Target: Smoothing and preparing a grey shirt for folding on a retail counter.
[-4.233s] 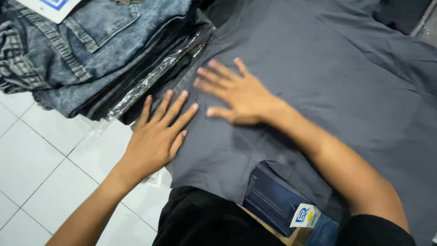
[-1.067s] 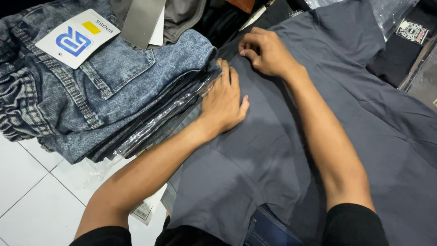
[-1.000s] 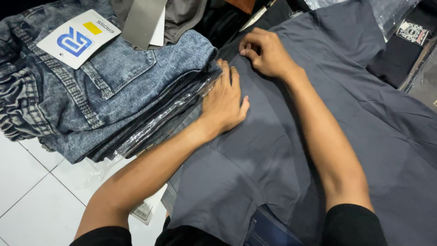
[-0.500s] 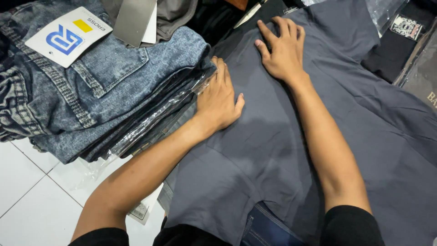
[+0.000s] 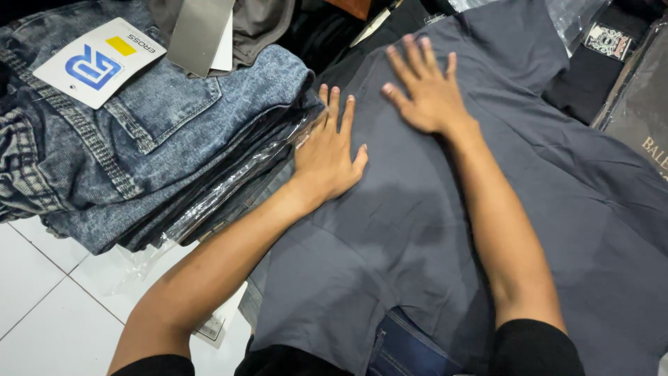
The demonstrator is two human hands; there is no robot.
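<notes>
Item: grey shirt [image 5: 445,230], dark, short-sleeved by the look of it, laid flat across a pile of other clothes and filling the middle and right of the view; its near hem lies over a pair of dark blue jeans [image 5: 407,348] at the lower edge. Left hand [image 5: 328,150]: palm down, fingers spread and pressed flat on the shirt at its left edge, just beside the jeans stack; nothing pinched. Right hand [image 5: 428,94]: palm down, fingers fanned, flat on the cloth further up, near the collar end; likewise holding nothing. Both hands lie apart from each other, on the same panel of cloth. Adjacent: jeans stack [image 5: 139,139], folded washed-blue denim, several pairs, some in clear plastic wrap [image 5: 229,184], with a white card tag [image 5: 101,63] on top. Beyond: black garments in bags [image 5: 612,49] at upper right. Below left: white tiled floor [image 5: 42,292], with a small paper label [image 5: 212,324] lying on it. Step in hand, as judged: smoothing the shirt flat, creases pressed outward under open palms. What the next move calls for, as judged: the cloth lying even, and a grasp changed from flat palm to pinch at an edge or sleeve; wrinkles remaining at the right side would want attention first.
</notes>
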